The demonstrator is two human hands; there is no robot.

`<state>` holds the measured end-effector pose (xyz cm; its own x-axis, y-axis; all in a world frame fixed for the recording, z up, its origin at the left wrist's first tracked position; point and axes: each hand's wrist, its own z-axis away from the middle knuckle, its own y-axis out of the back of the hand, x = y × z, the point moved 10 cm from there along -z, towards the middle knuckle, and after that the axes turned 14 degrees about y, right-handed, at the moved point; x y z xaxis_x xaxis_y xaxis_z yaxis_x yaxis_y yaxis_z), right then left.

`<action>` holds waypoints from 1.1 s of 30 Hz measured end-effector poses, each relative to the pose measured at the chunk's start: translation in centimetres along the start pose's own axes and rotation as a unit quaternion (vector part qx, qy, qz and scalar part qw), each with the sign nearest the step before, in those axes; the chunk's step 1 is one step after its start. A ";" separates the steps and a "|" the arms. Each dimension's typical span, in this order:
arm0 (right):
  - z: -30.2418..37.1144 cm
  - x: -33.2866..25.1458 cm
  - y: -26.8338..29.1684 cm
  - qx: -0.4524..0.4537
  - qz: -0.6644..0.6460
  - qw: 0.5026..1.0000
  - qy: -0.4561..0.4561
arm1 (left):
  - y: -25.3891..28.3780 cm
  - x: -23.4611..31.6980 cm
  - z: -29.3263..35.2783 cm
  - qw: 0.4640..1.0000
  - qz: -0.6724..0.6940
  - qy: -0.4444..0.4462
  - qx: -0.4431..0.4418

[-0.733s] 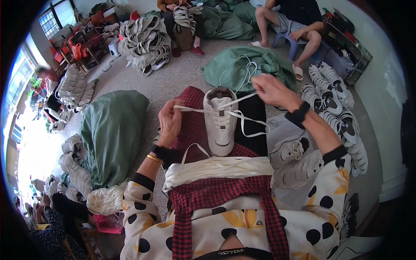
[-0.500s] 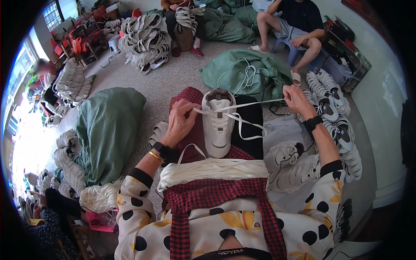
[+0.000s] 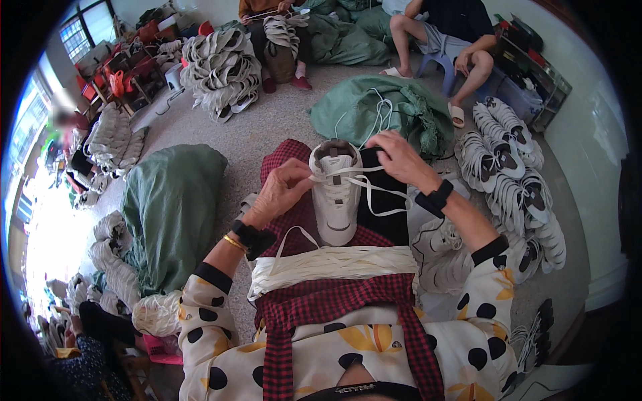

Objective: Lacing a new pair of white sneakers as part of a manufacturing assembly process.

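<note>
A white sneaker (image 3: 336,217) rests on my lap, toe toward me, with a flat white shoelace (image 3: 386,212) threaded through its upper eyelets. One long loop of the lace hangs over the shoe's right side onto black cloth. My left hand (image 3: 282,190) pinches the lace close beside the shoe's left edge. On the other side, my right hand (image 3: 404,160) has curled fingers near the shoe's collar, and a strand of lace runs to its thumb. Across my lap, nearer to me, lies a thick bundle of white laces (image 3: 334,267) on my red-and-black checked apron (image 3: 334,297).
Green sacks (image 3: 175,207) stand to the left, with another green sack (image 3: 374,110) ahead. Stacked sneakers (image 3: 498,160) line the right wall. A pile of pale shoe parts (image 3: 221,73) lies farther off. Two people sit at the far side, others at the left.
My right hand has come in from the far right toward the shoe, and the stretched lace has gone slack. My left hand stays beside the shoe, still pinching lace.
</note>
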<state>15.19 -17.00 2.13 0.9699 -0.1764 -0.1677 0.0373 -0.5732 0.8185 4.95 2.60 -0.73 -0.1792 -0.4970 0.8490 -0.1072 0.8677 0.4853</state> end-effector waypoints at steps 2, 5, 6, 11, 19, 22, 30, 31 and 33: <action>-1.5 -2.6 -0.3 0.005 0.008 0.999 0.048 | -0.3 -0.5 -0.4 0.998 0.011 0.019 -0.057; -1.4 -1.6 -2.7 -0.109 -0.003 0.992 -0.064 | -0.6 -1.2 -0.8 0.993 0.011 0.082 -0.088; -1.4 -1.3 -2.7 -0.098 -0.013 0.993 -0.062 | -0.3 -1.8 -1.3 0.990 0.003 0.124 -0.065; -0.9 -0.5 -3.0 -0.018 -0.164 0.982 -0.096 | -0.3 -1.0 -1.3 0.991 -0.101 0.064 -0.052; 1.9 5.2 -2.2 0.085 -0.274 0.943 -0.171 | -1.5 2.1 -1.1 0.991 -0.129 0.003 -0.034; 0.2 2.4 -2.7 -0.014 -0.338 0.926 -0.171 | 1.5 3.5 -1.1 0.991 -0.111 0.025 0.070; -1.1 -0.1 -4.7 -0.155 -0.255 0.952 -0.067 | -5.6 5.5 -3.3 0.967 -0.238 -0.090 0.025; -1.3 -0.2 -4.7 -0.159 -0.260 0.951 -0.049 | -6.1 5.2 -3.7 0.966 -0.239 -0.092 0.024; -1.3 0.0 -4.9 -0.169 -0.243 0.954 -0.036 | -6.8 4.6 -4.3 0.961 -0.262 -0.088 0.024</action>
<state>15.29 -13.14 -1.13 0.7991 -0.0176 -0.6009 0.5665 -0.3122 0.7626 9.07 -5.57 0.77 -0.2502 -0.8625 0.4399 -0.2715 0.4987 0.8232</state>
